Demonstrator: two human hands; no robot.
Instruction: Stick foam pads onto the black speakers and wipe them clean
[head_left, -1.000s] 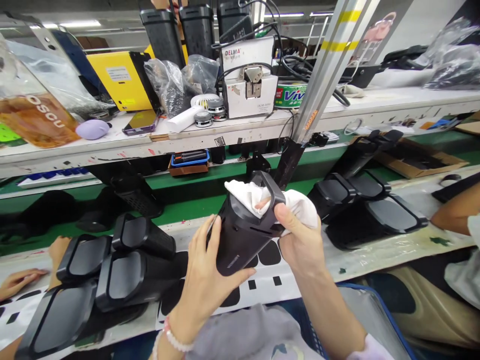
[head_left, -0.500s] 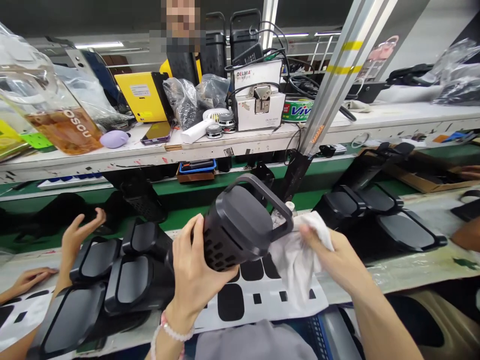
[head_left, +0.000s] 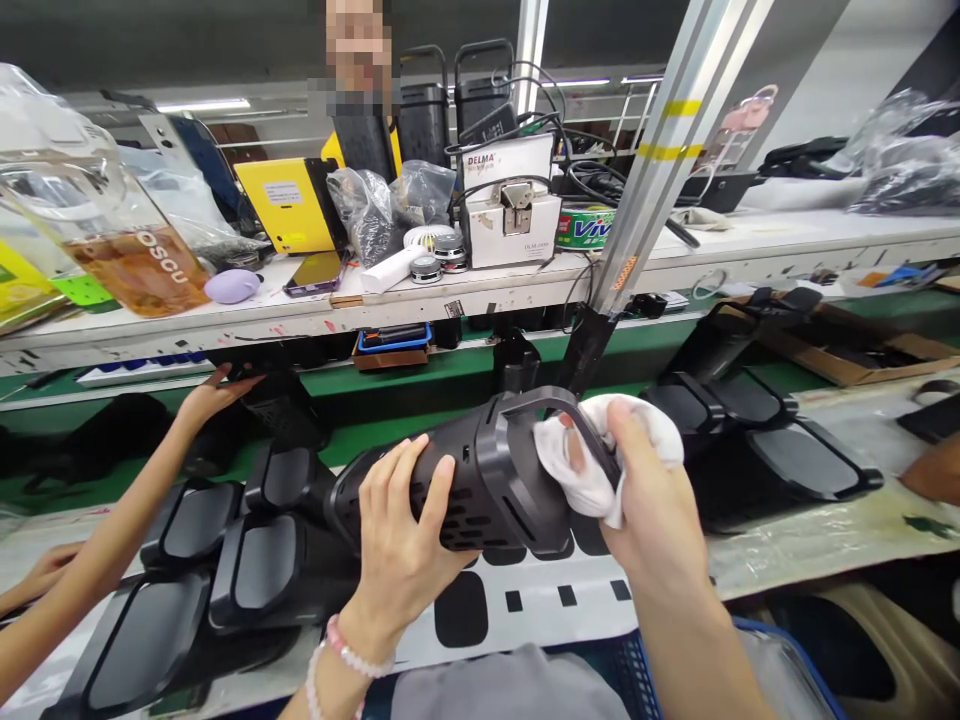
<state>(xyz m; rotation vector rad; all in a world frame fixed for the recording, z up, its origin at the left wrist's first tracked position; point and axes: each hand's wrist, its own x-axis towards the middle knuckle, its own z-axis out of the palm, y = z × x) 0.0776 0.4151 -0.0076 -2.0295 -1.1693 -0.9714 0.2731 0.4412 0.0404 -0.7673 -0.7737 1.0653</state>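
A black perforated housing with a loop handle (head_left: pixel 469 480) lies tilted nearly on its side above the bench, its handle end to the right. Wrapped around its slotted side is my left hand (head_left: pixel 401 530), with a beaded bracelet at the wrist. My right hand (head_left: pixel 645 480) grips a white cloth (head_left: pixel 577 465) and presses it around the handle and against the end face. Beneath the housing, a white sheet with black rounded pads (head_left: pixel 461 610) lies on the bench. Part of the end face is hidden by the cloth.
Similar black housings (head_left: pixel 259 575) stand close on the left, and more (head_left: pixel 810 460) on the right. A co-worker's arm (head_left: pixel 150 500) reaches in from the left. A metal post (head_left: pixel 649 170) rises by the shelf (head_left: pixel 510 282). A blue basket (head_left: pixel 637 675) sits below the bench edge.
The housing has turned from upright-leaning to nearly lying flat. My right hand has brought the cloth onto its handle and end. The co-worker's hand at left has reached further up and away.
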